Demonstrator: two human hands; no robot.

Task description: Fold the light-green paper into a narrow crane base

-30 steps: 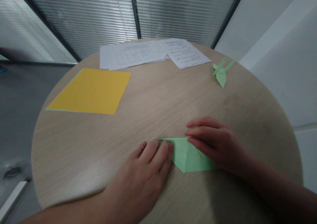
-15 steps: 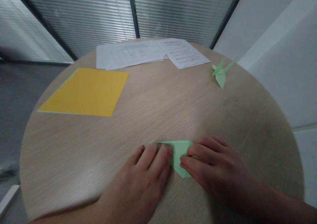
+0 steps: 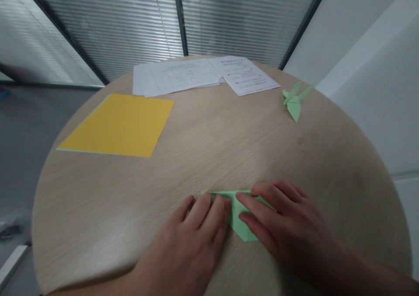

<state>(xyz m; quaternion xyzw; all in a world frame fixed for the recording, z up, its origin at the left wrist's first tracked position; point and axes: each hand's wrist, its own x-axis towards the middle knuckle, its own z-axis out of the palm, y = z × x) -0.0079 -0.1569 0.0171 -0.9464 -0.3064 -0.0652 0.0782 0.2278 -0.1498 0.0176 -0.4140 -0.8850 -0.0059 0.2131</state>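
A partly folded light green paper (image 3: 236, 213) lies flat near the front edge of the round wooden table (image 3: 209, 152). My left hand (image 3: 193, 235) rests on its left tip, fingers stretched out flat and pressing down. My right hand (image 3: 283, 226) covers the paper's right part, its fingers also flat and pointing left, nearly touching the left hand's fingertips. Most of the paper is hidden under both hands.
A yellow sheet (image 3: 119, 125) lies at the left of the table. White printed sheets (image 3: 199, 74) sit at the far edge. A finished green folded paper crane (image 3: 294, 101) stands at the far right. Blinds and a wall lie beyond the table.
My right hand has slid left across the green paper, from its right part toward the left hand, flattening it. The left hand has stayed on the left tip.
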